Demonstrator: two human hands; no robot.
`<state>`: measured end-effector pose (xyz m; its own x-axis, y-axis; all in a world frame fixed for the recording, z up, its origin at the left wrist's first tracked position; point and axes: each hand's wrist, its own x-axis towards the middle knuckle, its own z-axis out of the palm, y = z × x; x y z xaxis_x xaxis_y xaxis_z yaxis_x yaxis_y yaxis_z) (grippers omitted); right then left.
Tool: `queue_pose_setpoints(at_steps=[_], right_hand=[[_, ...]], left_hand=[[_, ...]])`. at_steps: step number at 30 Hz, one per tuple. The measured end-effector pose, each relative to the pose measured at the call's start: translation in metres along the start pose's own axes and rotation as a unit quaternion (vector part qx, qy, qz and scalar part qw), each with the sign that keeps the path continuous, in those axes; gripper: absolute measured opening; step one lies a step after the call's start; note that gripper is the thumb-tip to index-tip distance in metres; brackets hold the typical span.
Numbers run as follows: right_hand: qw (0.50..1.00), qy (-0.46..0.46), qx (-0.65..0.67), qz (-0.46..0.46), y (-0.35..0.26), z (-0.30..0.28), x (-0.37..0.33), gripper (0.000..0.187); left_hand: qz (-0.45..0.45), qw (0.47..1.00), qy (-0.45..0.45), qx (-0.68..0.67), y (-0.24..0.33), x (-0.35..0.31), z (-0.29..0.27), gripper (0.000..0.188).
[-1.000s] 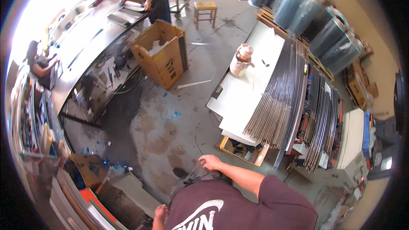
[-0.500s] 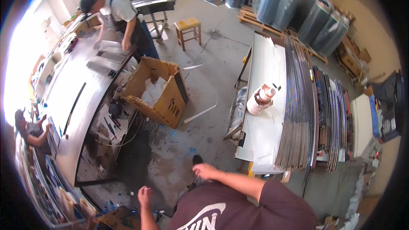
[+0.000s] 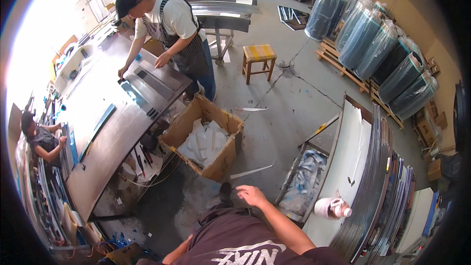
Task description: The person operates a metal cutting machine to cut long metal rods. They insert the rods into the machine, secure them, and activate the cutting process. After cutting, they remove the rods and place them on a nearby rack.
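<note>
My right hand [image 3: 251, 195] hangs in the air in front of my body, its fingers loosely apart with nothing between them. Of my left arm only a forearm [image 3: 177, 251] shows at the lower edge; its hand is hidden against my dark shirt. Nearest ahead of the right hand is an open cardboard box [image 3: 231, 151] filled with crumpled white scraps [image 3: 206, 140]. To the right, a white bottle with a reddish-brown top [image 3: 329, 207] stands on a white sheet [image 3: 346, 154] beside stacked thin metal strips [image 3: 370, 172].
At a metal-topped table [image 3: 110, 149] on the left, a person in an apron [image 3: 171, 24] handles flat panels; another person [image 3: 44, 140] works farther left. A stool [image 3: 259, 54], wrapped rolls [image 3: 360, 39] on pallets and a thin white strip [image 3: 252, 171] on the floor lie ahead. Plastic-filled rack [image 3: 305, 181] stands right.
My view has moved forward and turned, so the box, stool and aproned person look nearer. My left hand has dropped back out of sight; my right hand remains in front of me.
</note>
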<state>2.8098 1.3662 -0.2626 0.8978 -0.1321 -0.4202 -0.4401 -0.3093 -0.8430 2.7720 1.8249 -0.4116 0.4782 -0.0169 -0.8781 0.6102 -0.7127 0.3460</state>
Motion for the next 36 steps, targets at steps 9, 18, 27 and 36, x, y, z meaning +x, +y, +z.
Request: queue_pose_setpoints(at_steps=[9,18,27,36], right_hand=[[0.970,0.203,0.067,0.117,0.091,-0.150,0.032,0.035],[0.954,0.266,0.076,0.114,0.132,-0.349,0.136,0.037],[0.938,0.316,0.108,0.094,0.114,-0.637,0.211,0.037],[0.902,0.393,0.098,0.147,0.124,-0.774,0.286,0.034]], left_hand=[[0.235,0.955,-0.080,0.164,0.444,0.126,-0.021,0.049],[0.205,0.943,-0.045,0.259,0.732,0.167,0.130,0.040],[0.329,0.912,-0.054,0.238,0.923,0.155,0.279,0.043],[0.479,0.813,-0.124,0.306,1.125,0.290,0.332,0.041]])
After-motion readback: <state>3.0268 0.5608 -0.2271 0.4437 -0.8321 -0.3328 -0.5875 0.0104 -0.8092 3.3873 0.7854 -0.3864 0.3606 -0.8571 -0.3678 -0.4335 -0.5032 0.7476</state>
